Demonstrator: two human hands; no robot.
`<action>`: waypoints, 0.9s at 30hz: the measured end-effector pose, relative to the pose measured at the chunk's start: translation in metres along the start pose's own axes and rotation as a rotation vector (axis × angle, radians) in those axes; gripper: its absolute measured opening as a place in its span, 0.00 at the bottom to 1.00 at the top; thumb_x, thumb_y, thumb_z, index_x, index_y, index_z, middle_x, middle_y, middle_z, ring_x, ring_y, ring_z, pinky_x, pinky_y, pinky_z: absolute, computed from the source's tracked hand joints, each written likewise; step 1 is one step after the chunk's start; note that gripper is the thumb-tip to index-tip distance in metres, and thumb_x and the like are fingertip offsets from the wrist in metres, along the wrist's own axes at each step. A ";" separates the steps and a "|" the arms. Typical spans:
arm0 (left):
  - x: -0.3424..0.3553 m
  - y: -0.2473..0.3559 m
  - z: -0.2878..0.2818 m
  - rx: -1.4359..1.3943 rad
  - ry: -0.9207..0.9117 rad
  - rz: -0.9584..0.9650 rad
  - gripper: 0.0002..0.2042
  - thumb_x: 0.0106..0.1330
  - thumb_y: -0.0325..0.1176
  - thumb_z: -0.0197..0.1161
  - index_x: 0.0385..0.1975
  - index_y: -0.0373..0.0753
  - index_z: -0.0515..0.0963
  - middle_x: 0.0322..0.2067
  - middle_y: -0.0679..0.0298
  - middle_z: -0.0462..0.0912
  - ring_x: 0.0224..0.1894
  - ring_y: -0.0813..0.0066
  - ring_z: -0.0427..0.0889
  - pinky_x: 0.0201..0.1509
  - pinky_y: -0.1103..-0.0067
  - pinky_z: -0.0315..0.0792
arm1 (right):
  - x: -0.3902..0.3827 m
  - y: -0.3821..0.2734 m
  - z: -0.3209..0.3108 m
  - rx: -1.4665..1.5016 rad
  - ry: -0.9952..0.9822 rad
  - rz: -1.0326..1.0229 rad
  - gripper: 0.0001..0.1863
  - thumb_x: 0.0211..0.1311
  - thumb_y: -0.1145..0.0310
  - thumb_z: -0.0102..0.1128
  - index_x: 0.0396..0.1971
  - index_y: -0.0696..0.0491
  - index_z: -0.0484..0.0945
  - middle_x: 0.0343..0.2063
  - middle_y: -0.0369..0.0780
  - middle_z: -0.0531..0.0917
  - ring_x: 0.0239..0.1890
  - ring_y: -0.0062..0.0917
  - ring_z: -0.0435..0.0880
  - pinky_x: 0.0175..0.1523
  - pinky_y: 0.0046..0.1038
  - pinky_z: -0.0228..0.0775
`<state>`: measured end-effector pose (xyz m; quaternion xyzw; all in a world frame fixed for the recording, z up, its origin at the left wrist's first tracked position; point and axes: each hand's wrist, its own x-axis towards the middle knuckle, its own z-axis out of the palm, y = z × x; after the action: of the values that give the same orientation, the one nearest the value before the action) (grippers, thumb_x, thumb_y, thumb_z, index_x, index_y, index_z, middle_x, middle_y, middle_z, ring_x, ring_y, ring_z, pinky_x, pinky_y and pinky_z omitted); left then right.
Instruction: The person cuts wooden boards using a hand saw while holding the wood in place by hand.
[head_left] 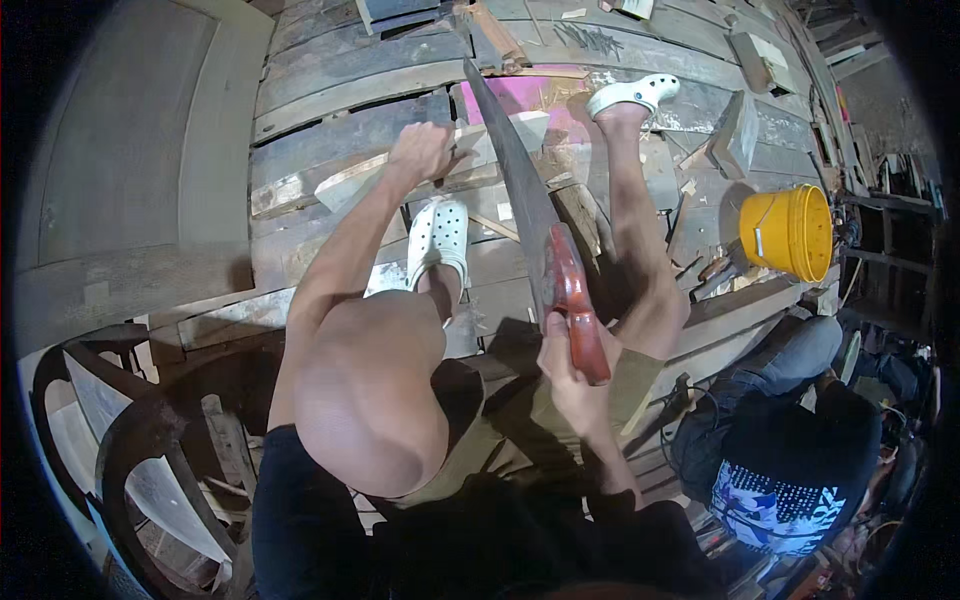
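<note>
My right hand [568,365] grips the reddish wooden handle [567,275] of a hand saw. Its long dark blade [510,150] points up and away, crossing a pale board [520,140] that lies on the plank floor. My left hand [422,152] is closed at the edge of this board, left of the blade, with fingertips partly hidden. My feet, in white clogs [437,240], stand on either side of the blade. A pink painted patch [555,105] and loose offcuts lie beyond it.
A yellow bucket [785,230] sits at the right. A person [780,450] in jeans and a printed black top is at the lower right. A wooden panel [115,150] stands at the left, dark curved frames [120,420] at the lower left. Scattered wood pieces [760,65] lie at the back.
</note>
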<state>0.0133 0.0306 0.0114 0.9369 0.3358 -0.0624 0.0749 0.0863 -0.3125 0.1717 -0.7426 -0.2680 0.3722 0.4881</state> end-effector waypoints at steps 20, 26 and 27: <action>-0.014 -0.010 0.036 -0.020 0.135 0.105 0.21 0.66 0.50 0.60 0.48 0.39 0.73 0.30 0.46 0.84 0.32 0.48 0.85 0.35 0.59 0.77 | 0.089 0.045 0.042 0.156 0.092 -0.172 0.06 0.65 0.73 0.62 0.34 0.61 0.80 0.21 0.35 0.77 0.25 0.14 0.73 0.29 0.25 0.64; -0.010 0.012 0.012 -0.080 0.076 0.134 0.19 0.65 0.45 0.61 0.50 0.40 0.73 0.32 0.49 0.85 0.31 0.50 0.85 0.33 0.60 0.76 | 0.016 0.038 0.030 -0.016 0.119 -0.131 0.08 0.68 0.72 0.59 0.28 0.58 0.75 0.15 0.29 0.72 0.16 0.11 0.70 0.21 0.19 0.59; -0.014 0.002 0.018 -0.046 0.083 0.121 0.19 0.64 0.43 0.62 0.50 0.40 0.73 0.31 0.49 0.85 0.31 0.50 0.85 0.32 0.60 0.76 | -0.007 0.033 0.031 -0.031 0.103 -0.180 0.08 0.68 0.73 0.59 0.28 0.58 0.75 0.15 0.30 0.72 0.17 0.12 0.71 0.22 0.19 0.61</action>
<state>0.0021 0.0170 -0.0038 0.9553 0.2828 -0.0113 0.0859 0.0584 -0.3142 0.1353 -0.7411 -0.3142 0.2839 0.5210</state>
